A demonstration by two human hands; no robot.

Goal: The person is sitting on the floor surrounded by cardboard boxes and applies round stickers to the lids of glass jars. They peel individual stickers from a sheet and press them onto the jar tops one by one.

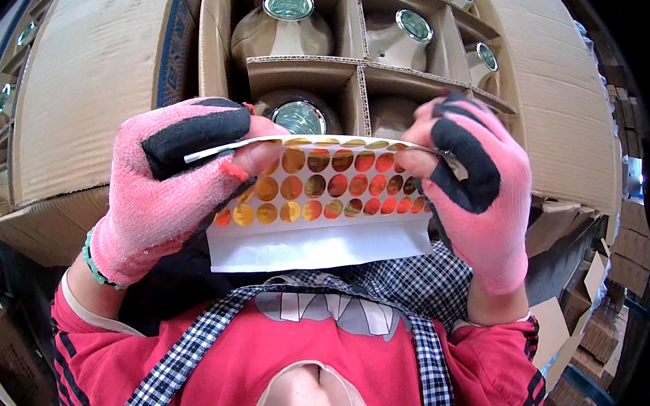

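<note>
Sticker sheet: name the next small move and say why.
Probably peel one gold round sticker off the sticker sheet with the right hand: both gloved hands grip the sheet's ends, the left hand steadying it, right fingertips pinching at its edge.

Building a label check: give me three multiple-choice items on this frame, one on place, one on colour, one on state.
1. The sticker sheet is where?
A. between both hands
B. inside the carton
C. on the floor

2. The round stickers are what colour?
A. blue
B. gold to orange
C. white

3. The jars in the divided carton are:
A. lidless
B. tipped over
C. capped with lids

Key: 1 A, the left hand and right hand pinch its ends. 2 B, the dots shine gold-orange. 3 C, round lids top them.
</note>
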